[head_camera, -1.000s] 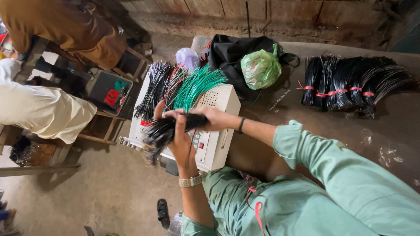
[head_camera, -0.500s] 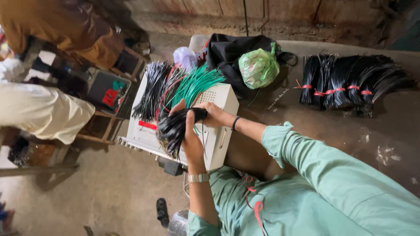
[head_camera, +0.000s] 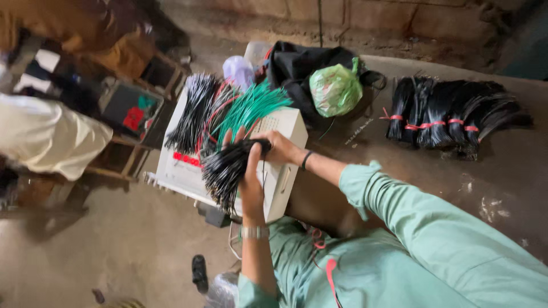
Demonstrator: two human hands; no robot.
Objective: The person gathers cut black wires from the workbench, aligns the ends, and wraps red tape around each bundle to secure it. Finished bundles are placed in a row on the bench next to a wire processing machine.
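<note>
Both my hands hold one thick bundle of short black wires [head_camera: 224, 169] above a white box-shaped machine [head_camera: 281, 174]. My left hand [head_camera: 250, 183], with a watch on its wrist, wraps the bundle from below. My right hand [head_camera: 278, 147], a dark band on its wrist, pinches the bundle's upper end. The wires' loose tips fan out toward the lower left. On the machine's top lie a sheaf of green wires [head_camera: 251, 108], some red wires [head_camera: 214, 114] and another black wire bundle [head_camera: 191, 114].
Several black wire bundles tied with red bands [head_camera: 448, 117] lie on the brown surface at right. A black bag [head_camera: 299, 68] and a green plastic bag [head_camera: 335, 90] sit behind the machine. Another person in light clothing [head_camera: 48, 140] is at left, beside wooden crates [head_camera: 134, 111].
The black bundle in my hands has swung from lying across the machine to pointing down-left, and both hands have shifted slightly right with it.
</note>
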